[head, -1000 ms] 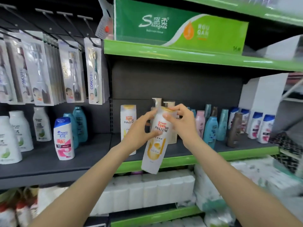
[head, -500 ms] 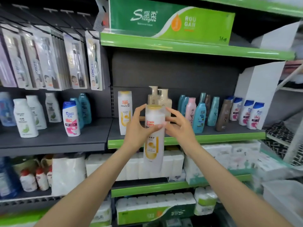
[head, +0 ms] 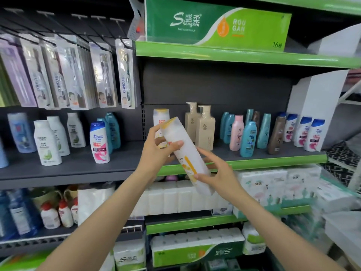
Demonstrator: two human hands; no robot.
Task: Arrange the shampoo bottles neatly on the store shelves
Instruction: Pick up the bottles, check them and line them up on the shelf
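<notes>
A white Pantene shampoo bottle (head: 185, 153) with a yellow cap is held in front of the green-edged shelf (head: 273, 160), tilted with its cap up and to the left. My left hand (head: 159, 151) grips its upper half, thumb across the front. My right hand (head: 216, 173) holds its lower end with fingers on the side. A second Pantene bottle (head: 160, 118) stands on the shelf behind, partly hidden. Two beige pump bottles (head: 201, 126) stand to its right.
Teal, pink, brown and white shampoo bottles (head: 250, 137) line the right of the shelf up to a white divider box (head: 316, 106). More bottles (head: 99, 141) stand on the grey shelf at left under hanging toothbrush packs (head: 101, 75). Tissue packs (head: 175, 198) fill the shelves below.
The bottle has gone from upright to tilted, cap leaning left. My right hand has slid from its upper part down to its lower end. The view has shifted slightly.
</notes>
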